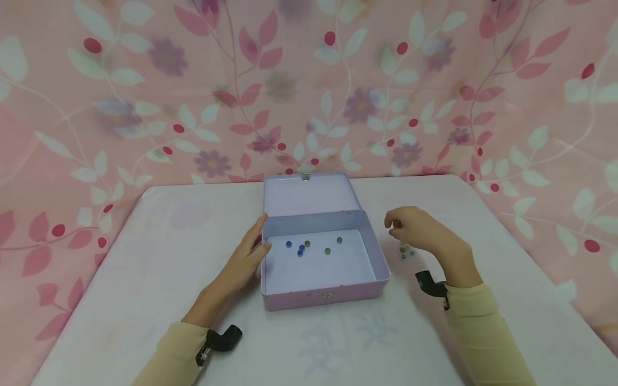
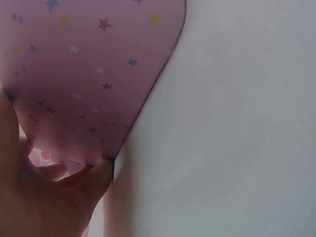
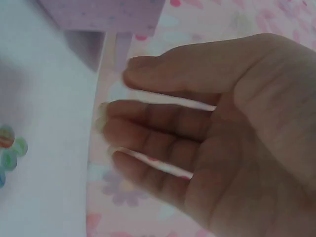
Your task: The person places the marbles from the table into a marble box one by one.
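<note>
An open lilac tin box (image 1: 324, 301) stands on the table, its hinged lid (image 1: 309, 197) tipped back behind it. Inside lie several glass marbles: blue ones, an amber one, a green marble (image 1: 327, 251) and a greyish one. My left hand (image 1: 241, 262) holds the box's left wall, thumb over the rim and fingers along the outside; the left wrist view shows the star-printed side (image 2: 94, 69). To the right of the box, my right hand (image 1: 419, 230) hovers with loosely bent fingers and an empty palm. Below it on the table sits a cluster of marbles (image 1: 403, 250).
A white cloth with faint prints covers the table (image 1: 193, 214). Behind it hangs a pink floral curtain (image 1: 309, 80). Dark wrist cameras (image 1: 224, 339) are strapped at both sleeves. A small metal clasp (image 1: 328, 295) is on the box's front.
</note>
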A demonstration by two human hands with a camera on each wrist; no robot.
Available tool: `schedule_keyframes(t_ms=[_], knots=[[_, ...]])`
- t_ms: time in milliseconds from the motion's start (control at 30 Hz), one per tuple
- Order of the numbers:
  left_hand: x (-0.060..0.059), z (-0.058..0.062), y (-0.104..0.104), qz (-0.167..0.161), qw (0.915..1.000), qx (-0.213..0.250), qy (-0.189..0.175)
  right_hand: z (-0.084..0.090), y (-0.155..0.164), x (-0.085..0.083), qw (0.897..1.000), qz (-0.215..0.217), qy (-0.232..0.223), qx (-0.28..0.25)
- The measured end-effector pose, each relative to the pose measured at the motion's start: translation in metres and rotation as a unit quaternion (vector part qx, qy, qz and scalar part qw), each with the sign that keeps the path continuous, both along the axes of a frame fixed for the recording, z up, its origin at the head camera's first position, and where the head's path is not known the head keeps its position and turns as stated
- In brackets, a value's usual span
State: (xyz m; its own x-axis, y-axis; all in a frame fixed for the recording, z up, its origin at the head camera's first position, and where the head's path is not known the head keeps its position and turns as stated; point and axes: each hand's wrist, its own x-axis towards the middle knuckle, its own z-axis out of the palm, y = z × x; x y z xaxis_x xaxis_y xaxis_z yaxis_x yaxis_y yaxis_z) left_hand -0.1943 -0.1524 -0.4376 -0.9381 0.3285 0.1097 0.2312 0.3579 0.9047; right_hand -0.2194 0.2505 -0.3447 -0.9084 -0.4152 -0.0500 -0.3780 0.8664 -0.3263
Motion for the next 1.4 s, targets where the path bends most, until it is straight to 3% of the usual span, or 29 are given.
schedule_keyframes(t_ms=[233, 467, 700, 1033, 1233, 1400], knots=[[0.001, 0.001, 0.0, 0.002, 0.9999, 0.001, -0.01, -0.005, 0.018, -0.001, 0.992, -0.052, -0.103, 0.048], [0.001, 0.001, 0.001, -0.001, 0.9999, 0.007, -0.008, -0.008, 0.028, -0.003, 0.986, -0.063, -0.136, 0.068], [0.003, 0.003, 0.002, 0.003, 1.0, -0.001, -0.007, -0.017, 0.035, -0.006, 0.974, -0.099, -0.189, 0.081], [0.015, 0.03, 0.007, -0.001, 0.9998, 0.005, -0.021, -0.026, 0.04, -0.01, 0.977, -0.083, -0.185, 0.061], [0.004, 0.005, 0.002, 0.001, 1.0, 0.002, -0.005, -0.03, 0.042, -0.013, 0.979, -0.08, -0.178, 0.061], [0.003, 0.005, 0.002, 0.001, 0.9999, 0.002, -0.014, -0.033, 0.044, -0.015, 0.982, -0.072, -0.163, 0.058]])
